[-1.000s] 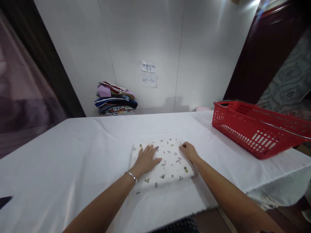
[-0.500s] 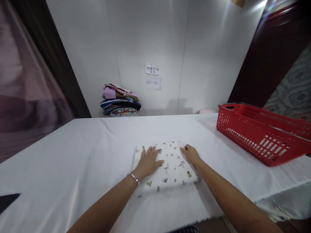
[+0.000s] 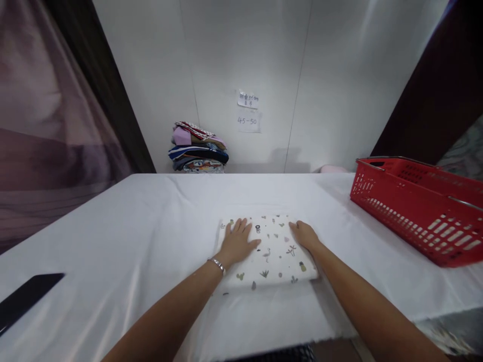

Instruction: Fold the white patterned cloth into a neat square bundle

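A folded white cloth (image 3: 277, 264) printed with small plants, pineapples and a flamingo lies flat before me. My left hand (image 3: 238, 245), with a silver bracelet on the wrist, rests on its left part with the fingers spread. At the cloth's far right corner, my right hand (image 3: 305, 235) has its fingers curled around the edge, thumb on top. Its fingertips are partly hidden.
A white-covered table (image 3: 162, 216) spreads under the cloth. On the right stands a red plastic basket (image 3: 407, 211). Folded clothes (image 3: 198, 151) are stacked by the back wall, below paper labels (image 3: 249, 120). A black flat object (image 3: 32, 296) lies at the left.
My view has turned left, so the scene sits further right and more of the black object shows. Both hands keep nearly the same places on the cloth.
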{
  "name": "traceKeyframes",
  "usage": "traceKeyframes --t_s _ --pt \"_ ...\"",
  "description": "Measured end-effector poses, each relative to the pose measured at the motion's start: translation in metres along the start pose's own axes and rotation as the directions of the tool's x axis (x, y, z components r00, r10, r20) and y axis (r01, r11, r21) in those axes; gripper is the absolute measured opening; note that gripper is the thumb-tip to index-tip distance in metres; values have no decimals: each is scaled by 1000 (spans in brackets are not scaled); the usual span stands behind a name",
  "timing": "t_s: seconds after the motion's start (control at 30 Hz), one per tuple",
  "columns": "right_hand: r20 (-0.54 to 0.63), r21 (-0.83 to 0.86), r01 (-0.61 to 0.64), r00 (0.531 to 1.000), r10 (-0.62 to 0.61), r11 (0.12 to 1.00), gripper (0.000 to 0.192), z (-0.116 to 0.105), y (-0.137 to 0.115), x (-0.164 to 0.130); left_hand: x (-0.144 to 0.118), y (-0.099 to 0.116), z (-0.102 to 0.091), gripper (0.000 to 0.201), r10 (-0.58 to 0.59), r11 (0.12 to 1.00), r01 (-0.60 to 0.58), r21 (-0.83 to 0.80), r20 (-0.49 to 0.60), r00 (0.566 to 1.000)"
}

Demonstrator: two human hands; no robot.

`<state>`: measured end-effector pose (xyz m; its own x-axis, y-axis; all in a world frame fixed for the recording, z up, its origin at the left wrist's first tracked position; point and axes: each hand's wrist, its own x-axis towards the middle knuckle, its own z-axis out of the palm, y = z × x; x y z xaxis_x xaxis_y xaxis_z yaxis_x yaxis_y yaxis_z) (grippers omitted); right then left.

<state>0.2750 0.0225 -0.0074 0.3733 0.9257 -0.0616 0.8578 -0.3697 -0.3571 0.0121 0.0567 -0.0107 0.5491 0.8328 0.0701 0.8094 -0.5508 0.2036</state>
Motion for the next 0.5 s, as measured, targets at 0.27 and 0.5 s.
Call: traceKeyframes --t_s 0.27,0.5 --pt "14 -90 59 998 -58 994 51 -15 -5 -7 7 -6 -3 81 -31 999 31 -38 8 999" --pt "104 -116 513 858 -503 851 73 3 -58 -37 9 -6 4 79 -22 1000 22 16 -23 999"
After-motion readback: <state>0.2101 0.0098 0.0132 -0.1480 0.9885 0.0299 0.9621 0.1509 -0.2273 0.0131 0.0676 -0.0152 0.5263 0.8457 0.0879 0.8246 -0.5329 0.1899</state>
